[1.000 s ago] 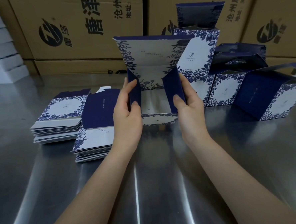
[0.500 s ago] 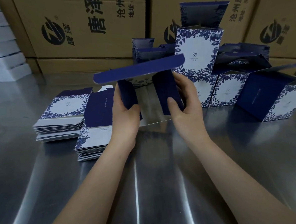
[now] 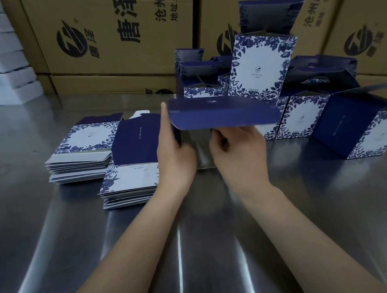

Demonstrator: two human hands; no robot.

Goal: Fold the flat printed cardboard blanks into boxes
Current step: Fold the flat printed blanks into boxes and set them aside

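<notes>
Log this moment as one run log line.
step: folding box | left hand: holds box side | right hand: tucking under lid flap | flat blanks: two stacks left

Polished metal under printed card

The table [image 3: 216, 246] was smooth brushed steel, glossy with streaked glare. The half-folded box [image 3: 222, 117] was matt navy printed card, grey and unprinted inside; the flat blanks [image 3: 84, 150] matched. Behind stood brown corrugated cartons [image 3: 113, 38], dull and rough.

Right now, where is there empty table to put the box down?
The near table, around the forearms, is bare. So is the far left, behind the blank stacks. Crowded: the right back, full of folded boxes.
</notes>
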